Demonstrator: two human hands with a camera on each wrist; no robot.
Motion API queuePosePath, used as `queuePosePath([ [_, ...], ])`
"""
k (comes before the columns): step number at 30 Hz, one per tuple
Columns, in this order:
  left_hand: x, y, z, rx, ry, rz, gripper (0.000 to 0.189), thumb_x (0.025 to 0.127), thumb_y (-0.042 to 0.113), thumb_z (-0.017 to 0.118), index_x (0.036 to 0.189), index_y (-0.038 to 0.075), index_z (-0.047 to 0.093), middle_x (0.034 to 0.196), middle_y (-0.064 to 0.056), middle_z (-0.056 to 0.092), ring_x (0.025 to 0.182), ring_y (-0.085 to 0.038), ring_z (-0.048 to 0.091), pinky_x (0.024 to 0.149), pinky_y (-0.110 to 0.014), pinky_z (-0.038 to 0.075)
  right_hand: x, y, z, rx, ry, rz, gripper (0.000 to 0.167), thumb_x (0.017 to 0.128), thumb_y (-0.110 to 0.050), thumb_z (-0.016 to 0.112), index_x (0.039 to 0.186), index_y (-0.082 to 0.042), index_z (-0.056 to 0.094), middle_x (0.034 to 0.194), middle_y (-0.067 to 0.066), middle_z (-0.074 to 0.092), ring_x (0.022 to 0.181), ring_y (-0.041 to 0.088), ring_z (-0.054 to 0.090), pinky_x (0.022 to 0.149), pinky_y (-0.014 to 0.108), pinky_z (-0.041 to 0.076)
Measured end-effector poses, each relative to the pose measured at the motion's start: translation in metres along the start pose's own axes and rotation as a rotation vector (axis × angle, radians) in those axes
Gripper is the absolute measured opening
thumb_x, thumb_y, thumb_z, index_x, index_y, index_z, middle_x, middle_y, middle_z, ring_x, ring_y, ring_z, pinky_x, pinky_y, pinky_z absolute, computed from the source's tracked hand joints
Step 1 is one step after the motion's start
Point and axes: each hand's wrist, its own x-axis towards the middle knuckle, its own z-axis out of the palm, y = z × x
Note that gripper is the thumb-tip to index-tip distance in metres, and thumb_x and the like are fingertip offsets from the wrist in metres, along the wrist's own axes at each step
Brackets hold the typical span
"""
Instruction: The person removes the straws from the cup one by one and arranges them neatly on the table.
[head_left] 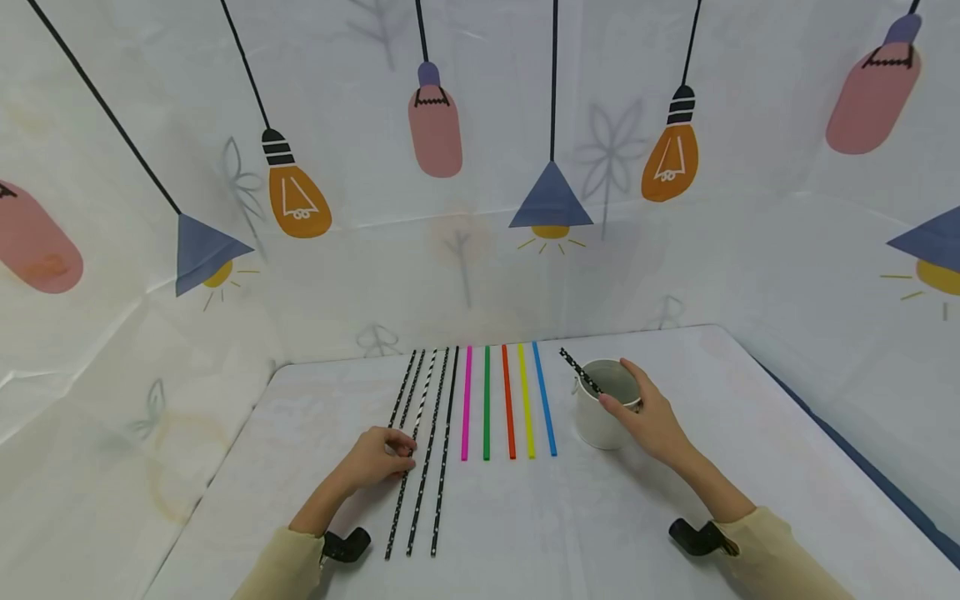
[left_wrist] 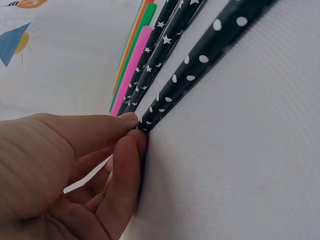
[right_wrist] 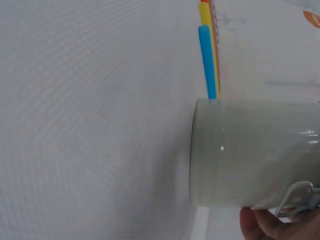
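Note:
My left hand (head_left: pixel 375 458) pinches a black straw with white dots (left_wrist: pixel 192 70) between thumb and fingertips, low over the white table. Beside it lie more black-and-white patterned straws (head_left: pixel 442 450), some with stars, partly hidden by the hand. On the right, my right hand (head_left: pixel 654 421) grips a white metal pail (head_left: pixel 596 427) at its rim, thumb at the near side and fingers round the far side. A black straw with white spots (head_left: pixel 577 369) stands tilted left in the pail, close to the thumb. A small handle (right_wrist: pixel 295 197) shows on the pail's side by the fingers.
Between the hands lie pink (head_left: pixel 467 404), green (head_left: pixel 487 404), red (head_left: pixel 508 404), yellow (head_left: pixel 527 404) and blue (head_left: pixel 545 400) straws in a row. Behind the white table (head_left: pixel 600 517) hangs a white sheet (head_left: pixel 360 283) printed with lamps and bulbs.

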Motion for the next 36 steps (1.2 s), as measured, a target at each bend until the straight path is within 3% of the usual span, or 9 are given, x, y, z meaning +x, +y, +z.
queuePosePath([
  [12, -0.001, -0.003, -0.003, -0.014, -0.026, 0.028, 0.023, 0.081, 0.006, 0.078, 0.102, 0.000, 0.070, 0.083, -0.005, 0.060, 0.064, -0.017, 0.063, 0.055, -0.031, 0.054, 0.000, -0.003, 0.001, 0.010, -0.005, 0.017, 0.080, 0.095, -0.041, 0.061, 0.155, -0.009, 0.019, 0.151, 0.025, 0.030, 0.131, 0.046, 0.036, 0.096, 0.064, 0.038],
  [21, -0.002, 0.000, -0.017, 0.003, -0.061, 0.073, 0.027, 0.086, 0.008, 0.073, 0.110, -0.004, 0.066, 0.088, -0.007, 0.062, 0.068, -0.018, 0.065, 0.059, -0.031, 0.054, 0.002, -0.001, 0.001, -0.005, -0.002, 0.007, 0.079, 0.095, -0.041, 0.060, 0.155, -0.009, 0.019, 0.150, 0.025, 0.030, 0.131, 0.045, 0.036, 0.096, 0.065, 0.037],
  [28, 0.006, 0.025, -0.029, -0.028, -0.079, 0.101, 0.028, 0.092, 0.006, 0.066, 0.117, -0.007, 0.063, 0.092, -0.010, 0.062, 0.072, -0.022, 0.066, 0.063, -0.034, 0.056, 0.001, 0.000, -0.001, 0.013, 0.004, -0.002, 0.079, 0.095, -0.040, 0.061, 0.155, -0.009, 0.020, 0.149, 0.025, 0.033, 0.128, 0.044, 0.040, 0.093, 0.062, 0.040],
  [36, 0.031, 0.063, -0.022, -0.001, -0.098, 0.186, 0.024, 0.094, 0.011, 0.065, 0.115, -0.002, 0.066, 0.094, -0.008, 0.064, 0.075, -0.029, 0.066, 0.064, -0.034, 0.056, 0.001, 0.000, 0.000, 0.029, -0.004, 0.002, 0.078, 0.096, -0.039, 0.061, 0.154, -0.009, 0.019, 0.148, 0.024, 0.034, 0.126, 0.042, 0.042, 0.091, 0.060, 0.043],
])
